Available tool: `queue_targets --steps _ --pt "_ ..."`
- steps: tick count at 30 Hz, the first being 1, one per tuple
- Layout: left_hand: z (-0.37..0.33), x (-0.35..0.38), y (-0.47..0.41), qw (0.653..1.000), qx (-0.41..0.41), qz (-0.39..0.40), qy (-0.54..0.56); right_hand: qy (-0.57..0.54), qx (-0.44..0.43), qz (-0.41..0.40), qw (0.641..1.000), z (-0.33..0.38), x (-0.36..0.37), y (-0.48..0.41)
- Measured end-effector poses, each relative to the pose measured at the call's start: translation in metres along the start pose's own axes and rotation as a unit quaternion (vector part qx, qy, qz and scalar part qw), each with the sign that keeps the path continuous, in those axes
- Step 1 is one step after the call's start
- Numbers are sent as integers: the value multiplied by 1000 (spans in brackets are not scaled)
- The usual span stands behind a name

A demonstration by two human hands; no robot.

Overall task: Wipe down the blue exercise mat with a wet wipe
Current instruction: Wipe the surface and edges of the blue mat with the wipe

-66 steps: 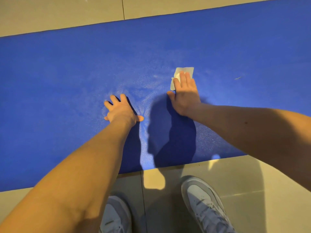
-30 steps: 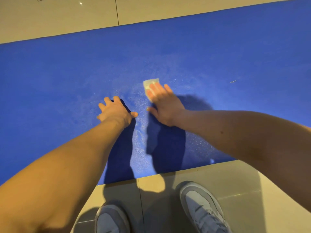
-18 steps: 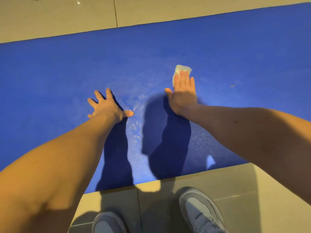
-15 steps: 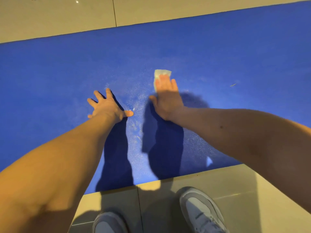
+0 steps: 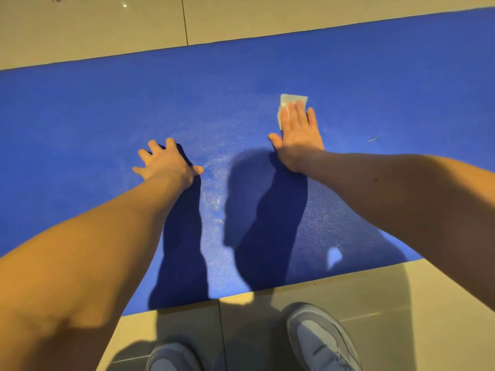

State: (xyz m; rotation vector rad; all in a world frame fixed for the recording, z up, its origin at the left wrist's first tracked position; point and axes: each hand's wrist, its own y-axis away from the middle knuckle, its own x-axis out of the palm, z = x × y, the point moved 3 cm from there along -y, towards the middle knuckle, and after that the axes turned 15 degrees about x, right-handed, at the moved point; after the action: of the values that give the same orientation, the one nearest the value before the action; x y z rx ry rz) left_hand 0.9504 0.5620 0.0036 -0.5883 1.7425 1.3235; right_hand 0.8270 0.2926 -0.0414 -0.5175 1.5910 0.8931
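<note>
The left hand (image 5: 167,163), centre-left of the frame, lies flat with fingers spread on the blue exercise mat (image 5: 80,116), gripping nothing. Right of centre, the right hand (image 5: 298,135) presses flat on the wet wipe (image 5: 290,99); the wipe protrudes beyond the fingertips, flat on the mat.

The tiled floor (image 5: 375,290) carried a blue exercise mat (image 5: 80,124) lying flat and running from the left edge of view to the right, with bare tile showing beyond its far edge and along its near edge. Two grey shoes (image 5: 321,341) stood on the tile just short of the mat's near edge. A small thin speck (image 5: 372,139) lay on the mat toward its right side.
</note>
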Motion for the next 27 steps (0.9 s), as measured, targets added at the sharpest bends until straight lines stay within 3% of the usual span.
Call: queue_targets --steps 4,6,12,16,18,23,27 --pt "-2 1 -5 999 16 -1 38 -27 75 12 997 19 -1 -4" --pt "-1 0 -8 999 21 17 37 -58 69 9 996 39 1 1" --pt "-1 -2 -10 999 25 8 25 -55 -141 25 988 125 7 35" --pt "0 -4 -10 999 22 10 26 -7 -195 36 980 117 7 30" --pt "1 -5 -11 999 21 13 26 8 -167 22 986 91 2 13" --pt "1 -4 -14 999 17 19 32 -1 -4 8 1000 28 -12 -35" --pt "1 -1 -17 999 15 17 31 -6 83 16 996 44 -17 -43"
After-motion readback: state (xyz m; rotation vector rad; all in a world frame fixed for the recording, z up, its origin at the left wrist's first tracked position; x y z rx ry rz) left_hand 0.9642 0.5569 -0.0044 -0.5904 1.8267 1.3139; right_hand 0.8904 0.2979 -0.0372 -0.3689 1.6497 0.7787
